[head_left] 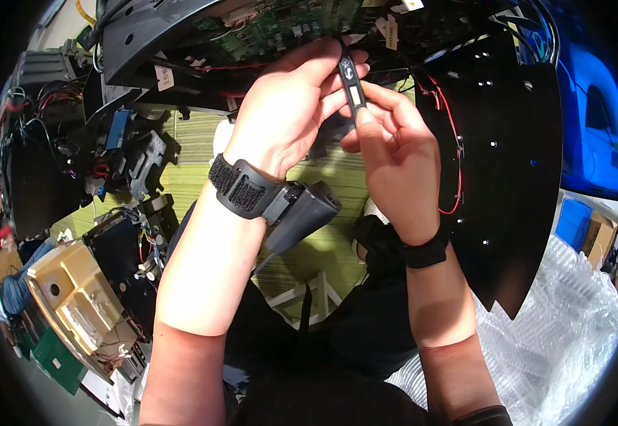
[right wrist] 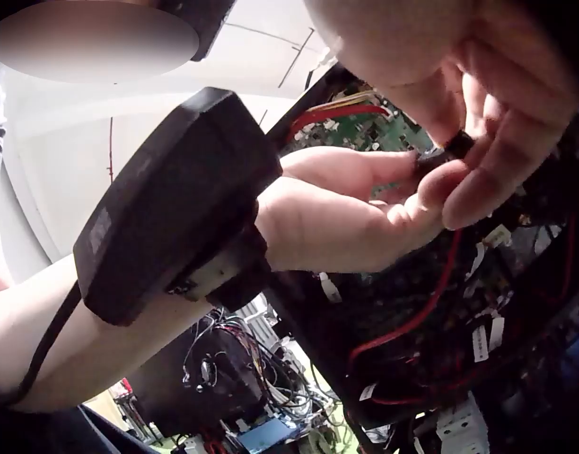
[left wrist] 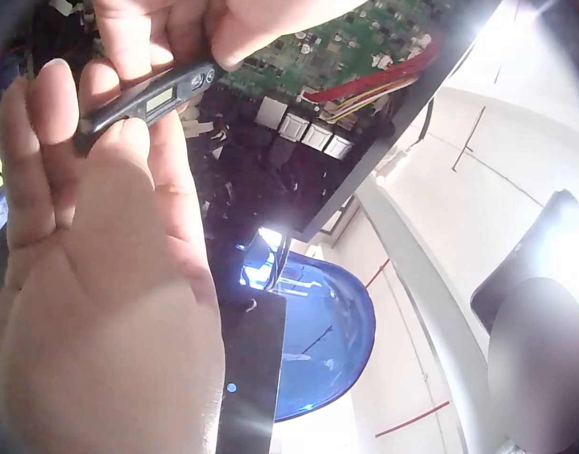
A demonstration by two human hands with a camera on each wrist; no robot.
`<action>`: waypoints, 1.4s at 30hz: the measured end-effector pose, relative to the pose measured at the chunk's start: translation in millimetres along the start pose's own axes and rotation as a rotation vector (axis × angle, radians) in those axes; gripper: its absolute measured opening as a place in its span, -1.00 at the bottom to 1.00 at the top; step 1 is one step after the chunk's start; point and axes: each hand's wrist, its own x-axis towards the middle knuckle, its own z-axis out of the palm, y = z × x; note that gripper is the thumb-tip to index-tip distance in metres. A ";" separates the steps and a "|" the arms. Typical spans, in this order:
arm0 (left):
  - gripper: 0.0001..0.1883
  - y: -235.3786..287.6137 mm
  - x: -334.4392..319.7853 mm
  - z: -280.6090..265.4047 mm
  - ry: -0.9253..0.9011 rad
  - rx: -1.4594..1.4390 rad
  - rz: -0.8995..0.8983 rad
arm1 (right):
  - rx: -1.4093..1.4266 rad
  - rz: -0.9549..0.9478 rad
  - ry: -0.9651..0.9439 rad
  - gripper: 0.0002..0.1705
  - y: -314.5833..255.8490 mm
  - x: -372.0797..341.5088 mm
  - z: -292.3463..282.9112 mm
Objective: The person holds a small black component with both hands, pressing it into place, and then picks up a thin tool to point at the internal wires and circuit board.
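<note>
A slim black pen-shaped device [head_left: 353, 86] with a small pale display and round buttons is held between both hands. My left hand [head_left: 287, 106] pinches its upper, button end, close below the circuit board [head_left: 280, 35]. My right hand [head_left: 401, 160] grips the lower end, with the thumb lying just under the display. In the left wrist view the device [left wrist: 157, 99] slants between the left hand [left wrist: 256, 24] at the top and the right hand [left wrist: 110, 255]. Fingers hide most of the device in the right wrist view. The tip at the board is hard to make out.
Red wires [head_left: 458, 128] run along a black panel [head_left: 511, 156] on the right. Further right are a blue plastic shell [head_left: 593, 113] and clear wrapping [head_left: 564, 334]. Wiring, a beige casing [head_left: 78, 298] and a green board [head_left: 59, 361] lie at the left.
</note>
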 end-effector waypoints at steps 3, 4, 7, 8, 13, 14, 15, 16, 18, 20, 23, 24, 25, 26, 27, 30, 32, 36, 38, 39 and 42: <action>-0.74 -1.2 -4.9 1.4 -0.007 0.050 -0.016 | 0.004 0.017 -0.006 -0.66 1.4 -1.7 0.7; -0.71 -2.2 -6.5 1.0 0.004 0.084 -0.021 | 0.034 0.070 -0.019 -0.68 0.8 -3.0 1.7; -0.68 -5.2 -11.5 -2.3 0.048 0.193 -0.080 | 0.056 0.168 -0.092 -0.72 1.7 -7.3 -1.6; -0.66 -6.4 -15.0 -3.4 0.053 0.206 -0.104 | 0.045 0.214 -0.155 -0.75 3.5 -9.2 -3.1; -0.67 -28.5 -36.4 -10.9 0.179 0.132 -0.093 | 0.133 0.312 -0.294 -0.79 13.4 -27.3 -6.0; -0.68 -32.5 -40.3 -11.3 0.188 0.138 -0.079 | 0.107 0.322 -0.283 -0.79 11.6 -30.9 -6.2; -0.68 -36.0 -45.2 -11.0 0.200 0.143 -0.063 | 0.108 0.316 -0.288 -0.79 10.0 -32.9 -7.7; -0.68 -40.5 -51.4 -8.5 0.214 0.113 -0.032 | 0.022 0.304 -0.300 -0.78 8.5 -34.6 -10.8; -0.66 -60.6 -57.6 -15.2 0.208 0.109 0.041 | -0.068 0.267 -0.247 -0.74 3.9 -37.6 -9.8; -0.64 -87.1 -66.1 -29.4 0.166 0.139 0.024 | -0.119 0.213 -0.223 -0.71 -3.2 -37.2 -13.9; -0.72 -123.3 -73.9 -58.3 0.135 0.281 -0.231 | -0.189 0.158 -0.173 -0.66 -0.9 -37.5 -20.3; -0.74 -133.6 -72.2 -72.8 0.182 0.367 -0.242 | -0.214 0.156 -0.171 -0.66 0.4 -37.4 -22.8; -0.76 -144.1 -68.3 -92.2 0.228 0.453 -0.252 | -0.240 0.153 -0.168 -0.66 0.8 -37.8 -24.8; -0.77 -151.6 -63.5 -114.0 0.269 0.471 -0.277 | -0.303 0.163 -0.170 -0.66 -0.9 -38.1 -26.4; -0.79 -160.0 -55.3 -138.4 0.340 0.529 -0.302 | -0.303 0.160 -0.169 -0.66 1.8 -38.1 -27.2; -0.90 -197.1 -13.9 -242.8 0.374 0.345 -0.544 | -0.403 0.074 -0.137 -0.67 15.4 -39.5 -28.5; -0.82 -237.1 26.3 -315.7 0.008 0.404 -0.391 | -0.432 0.044 -0.090 -0.69 18.4 -40.2 -25.7; -0.67 -208.1 34.6 -243.5 0.423 1.187 -0.146 | -0.460 0.031 -0.100 -0.70 12.3 -34.1 -24.6; -0.61 -194.3 33.2 -206.5 0.614 1.144 -0.106 | -0.414 0.109 -0.098 -0.71 4.2 -29.7 -22.9; -0.60 -188.4 32.7 -191.6 0.739 1.135 -0.043 | -0.412 0.108 -0.108 -0.71 8.3 -28.0 -23.3; -0.57 -175.1 52.3 -201.7 0.955 1.119 0.269 | -0.395 0.101 -0.129 -0.65 16.7 -26.8 -27.6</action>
